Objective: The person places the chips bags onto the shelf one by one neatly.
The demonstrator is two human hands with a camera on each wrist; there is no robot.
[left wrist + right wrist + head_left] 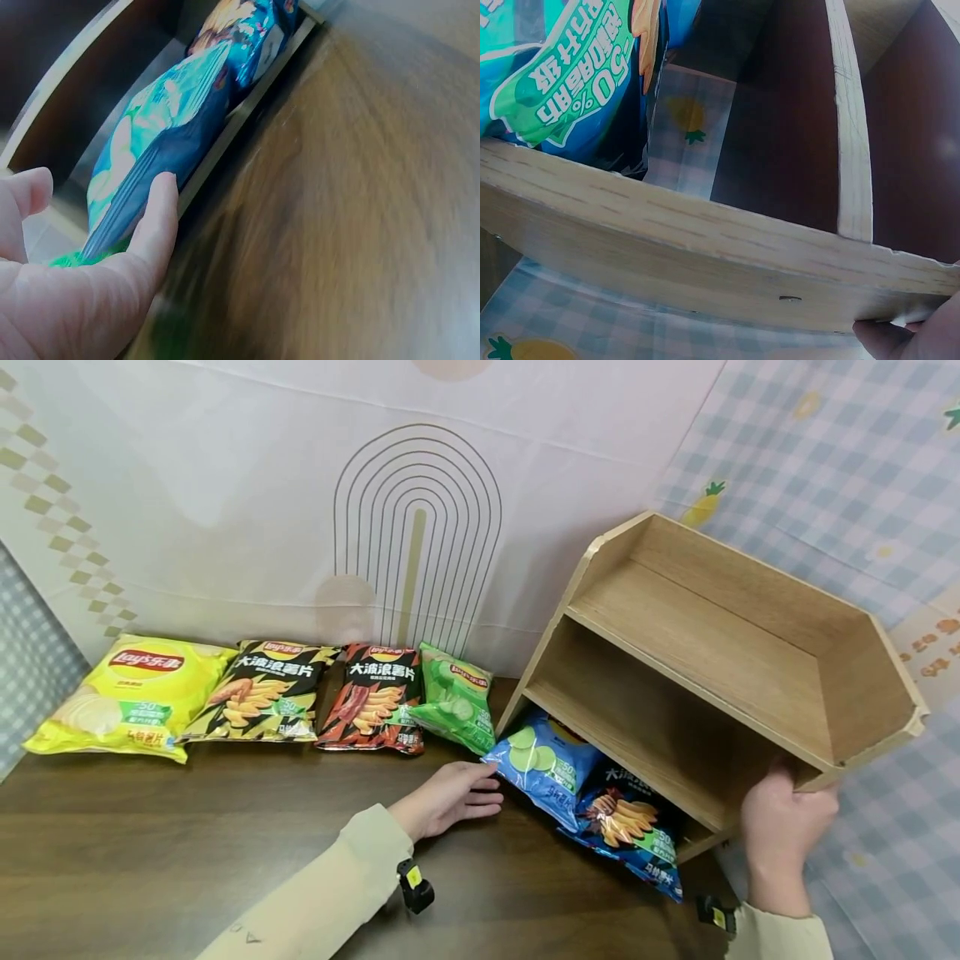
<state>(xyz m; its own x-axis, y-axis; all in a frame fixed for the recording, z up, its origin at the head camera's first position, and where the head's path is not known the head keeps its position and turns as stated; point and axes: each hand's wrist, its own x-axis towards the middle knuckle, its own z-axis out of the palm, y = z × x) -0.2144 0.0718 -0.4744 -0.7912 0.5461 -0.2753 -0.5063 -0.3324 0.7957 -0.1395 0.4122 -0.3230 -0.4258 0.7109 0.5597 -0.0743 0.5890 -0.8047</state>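
Observation:
A two-tier wooden shelf [697, 643] stands at an angle on the right. My right hand [787, 827] grips the front edge of its right side panel; fingertips [889, 339] show against the outer face in the right wrist view. My left hand [453, 797] is held with fingers loosely extended, fingertips right at the lower left corner of a light-blue chip bag [543, 764]. That bag leans in the shelf's bottom compartment beside a dark-blue chip bag [630, 827]. In the left wrist view, the left thumb and a finger lie close to the light-blue bag [161, 135].
Left of the shelf, a green chip bag [456, 697], a red-and-black one [372, 697], a black-and-gold one [258, 692] and a yellow one [135, 693] line the back wall. Brown wooden tabletop [187, 843] lies in front. Checked cloth [885, 877] hangs at the right.

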